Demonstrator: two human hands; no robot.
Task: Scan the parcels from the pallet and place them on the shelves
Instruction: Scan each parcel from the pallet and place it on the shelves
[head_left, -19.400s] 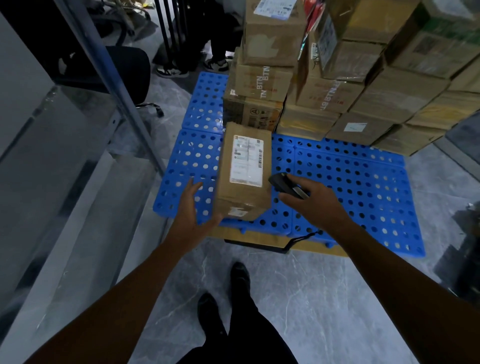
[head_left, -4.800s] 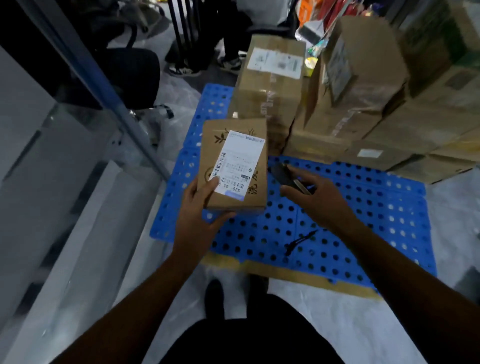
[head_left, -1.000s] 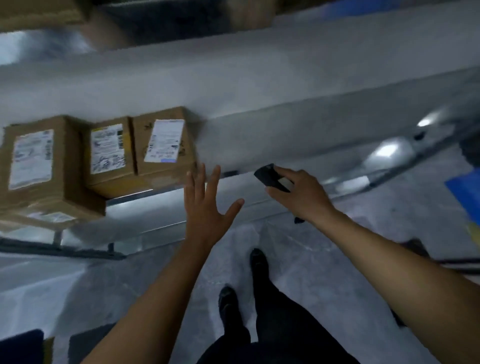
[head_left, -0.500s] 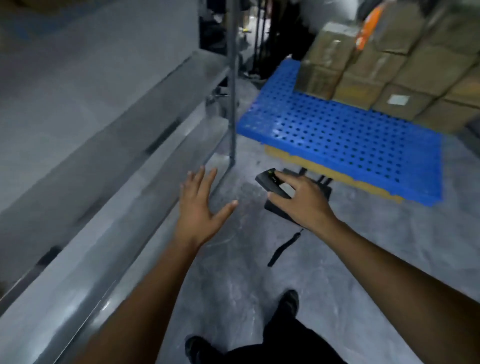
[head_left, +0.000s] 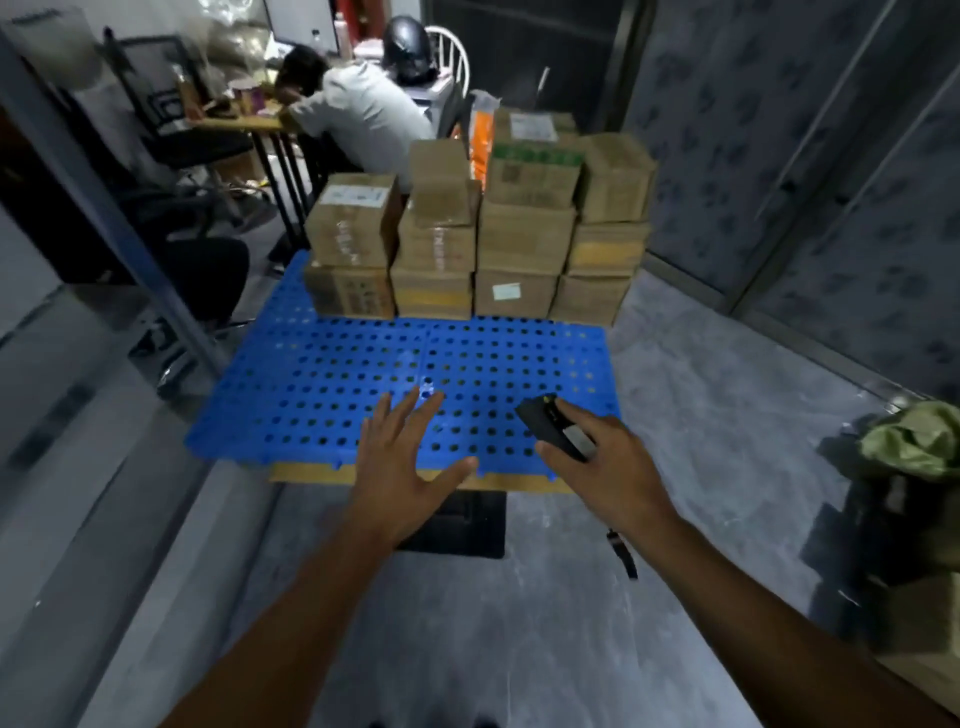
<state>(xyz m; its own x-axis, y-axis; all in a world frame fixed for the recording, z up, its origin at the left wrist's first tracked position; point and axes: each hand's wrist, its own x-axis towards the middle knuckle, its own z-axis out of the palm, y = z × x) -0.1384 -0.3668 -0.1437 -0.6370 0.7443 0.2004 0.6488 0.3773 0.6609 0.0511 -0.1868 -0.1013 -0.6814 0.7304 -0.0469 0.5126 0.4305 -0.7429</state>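
A blue perforated pallet (head_left: 322, 384) lies on the grey floor ahead of me. Several brown cardboard parcels (head_left: 524, 236) are stacked along its far edge, some with white labels. My left hand (head_left: 402, 467) hovers over the pallet's near edge with fingers spread, holding nothing. My right hand (head_left: 610, 465) grips a black handheld scanner (head_left: 553, 426), whose strap hangs below the wrist. The shelves are only partly visible as a grey edge (head_left: 62, 415) at the left.
A blue shelf upright (head_left: 119, 228) rises at the left of the pallet. A person in a white shirt (head_left: 358, 111) sits at a desk behind the stack, beside black chairs (head_left: 171, 130). A dark mat (head_left: 467, 525) lies by the pallet. A green bag (head_left: 914, 441) sits at the right.
My view has swung from the shelf, where the parcel now sits, back round to face the pallet. Both hands now reach over its near edge; the left stays empty.
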